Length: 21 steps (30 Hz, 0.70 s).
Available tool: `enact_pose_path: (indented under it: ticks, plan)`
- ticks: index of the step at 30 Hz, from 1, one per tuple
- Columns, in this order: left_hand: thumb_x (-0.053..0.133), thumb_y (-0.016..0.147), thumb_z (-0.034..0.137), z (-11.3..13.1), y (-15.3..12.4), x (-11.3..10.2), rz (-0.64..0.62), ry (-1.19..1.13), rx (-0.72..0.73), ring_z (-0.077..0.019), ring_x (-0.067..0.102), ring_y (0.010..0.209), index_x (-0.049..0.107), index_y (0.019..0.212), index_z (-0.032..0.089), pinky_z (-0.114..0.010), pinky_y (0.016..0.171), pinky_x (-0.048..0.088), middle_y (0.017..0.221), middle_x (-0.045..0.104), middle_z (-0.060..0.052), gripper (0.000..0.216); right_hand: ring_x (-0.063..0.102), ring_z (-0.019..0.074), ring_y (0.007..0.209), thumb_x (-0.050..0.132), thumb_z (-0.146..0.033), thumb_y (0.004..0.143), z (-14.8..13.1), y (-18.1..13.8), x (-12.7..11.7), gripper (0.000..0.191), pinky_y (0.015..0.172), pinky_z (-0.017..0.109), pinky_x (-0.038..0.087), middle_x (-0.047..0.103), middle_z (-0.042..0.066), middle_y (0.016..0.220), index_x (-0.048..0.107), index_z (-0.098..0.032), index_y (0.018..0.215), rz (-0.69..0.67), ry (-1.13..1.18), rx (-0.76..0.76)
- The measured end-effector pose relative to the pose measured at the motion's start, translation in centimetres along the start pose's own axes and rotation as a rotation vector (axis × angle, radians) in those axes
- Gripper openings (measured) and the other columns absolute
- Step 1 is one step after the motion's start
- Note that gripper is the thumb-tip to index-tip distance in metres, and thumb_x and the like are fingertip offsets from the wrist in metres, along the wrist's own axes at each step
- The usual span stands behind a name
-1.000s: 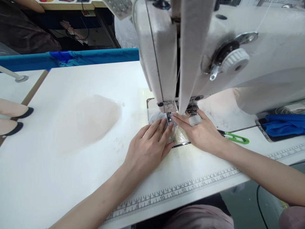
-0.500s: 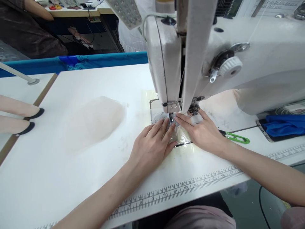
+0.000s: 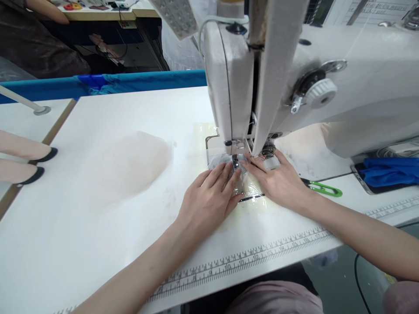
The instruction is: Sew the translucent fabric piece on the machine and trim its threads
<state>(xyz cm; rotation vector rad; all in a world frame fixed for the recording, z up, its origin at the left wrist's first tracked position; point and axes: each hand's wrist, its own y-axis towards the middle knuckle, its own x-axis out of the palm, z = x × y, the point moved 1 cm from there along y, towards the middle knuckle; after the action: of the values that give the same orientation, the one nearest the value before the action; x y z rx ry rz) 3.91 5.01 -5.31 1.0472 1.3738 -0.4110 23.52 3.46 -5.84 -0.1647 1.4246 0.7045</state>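
Note:
A white sewing machine (image 3: 225, 83) stands over the table, its presser foot (image 3: 235, 162) lowered near a thin, see-through greyish piece of material (image 3: 216, 160). My left hand (image 3: 209, 194) lies flat on the left side of that material, fingers stretched toward the foot. On the other side, my right hand (image 3: 279, 179) rests with its fingers extended, fingertips close to the foot and partly hidden by the machine head. Neither hand grips anything. Right of my right wrist lie green-handled thread snips (image 3: 322, 187), their blades partly hidden by the wrist.
A measuring scale (image 3: 242, 261) runs along the front of the white table (image 3: 131, 235). At right, blue cloth (image 3: 391, 171) lies on a phone (image 3: 362, 179). Two beige, black-tipped posts (image 3: 26, 146) enter at left. Behind a blue fabric strip (image 3: 140, 83) is another person's arm (image 3: 49, 11).
My view has shifted slightly, so the machine head appears a little further right. The material by the foot has moved a little under my fingers; both hands stay nearly in place.

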Motion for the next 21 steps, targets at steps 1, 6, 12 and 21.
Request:
enact_pose_path:
  ticks: [1, 6, 12, 21]
  plan:
    - [0.047, 0.094, 0.034, 0.0, 0.0, 0.0, 0.003, 0.004, 0.0, -0.0275, 0.056, 0.12, 0.058, 0.125, 0.01, -0.039, 0.09, 0.051, 0.128, 0.06, -0.015, 0.04, 0.047, 0.0247, 0.126, 0.04, -0.007, 0.087, 0.0, 0.0, 0.0, 0.032, 0.109, 0.052, 0.03, 0.059, 0.01, 0.129, 0.065, -0.014, 0.106, 0.007, 0.003, 0.0]
    - [0.048, 0.094, 0.033, 0.0, -0.1, 0.0, -0.01, -0.037, -0.01, -0.0293, 0.055, 0.121, 0.057, 0.127, 0.011, -0.041, 0.09, 0.052, 0.129, 0.058, -0.016, 0.04, 0.056, 0.022, 0.111, 0.041, -0.005, 0.086, 0.1, -0.1, -0.4, 0.031, 0.099, 0.045, 0.04, 0.069, 0.008, 0.109, 0.065, -0.016, 0.102, 0.148, 0.043, -0.02]
    - [0.047, 0.094, 0.033, -0.1, -0.1, 0.0, -0.003, -0.019, -0.005, -0.029, 0.055, 0.121, 0.058, 0.125, 0.01, -0.04, 0.089, 0.052, 0.128, 0.059, -0.016, 0.04, 0.059, 0.0218, 0.09, 0.042, -0.005, 0.087, 0.2, -0.1, -1.3, 0.023, 0.074, 0.036, 0.05, 0.068, 0.012, 0.094, 0.062, -0.013, 0.098, 0.379, 0.188, -0.062]
    - [0.047, 0.094, 0.034, 0.0, -0.1, 0.2, 0.012, -0.019, -0.006, -0.0288, 0.056, 0.12, 0.059, 0.124, 0.01, -0.04, 0.089, 0.052, 0.129, 0.058, -0.016, 0.04, 0.055, 0.0228, 0.096, 0.035, -0.003, 0.088, 0.3, 0.0, -1.4, 0.03, 0.079, 0.037, 0.05, 0.064, 0.014, 0.101, 0.059, -0.012, 0.105, 0.334, 0.246, -0.062]
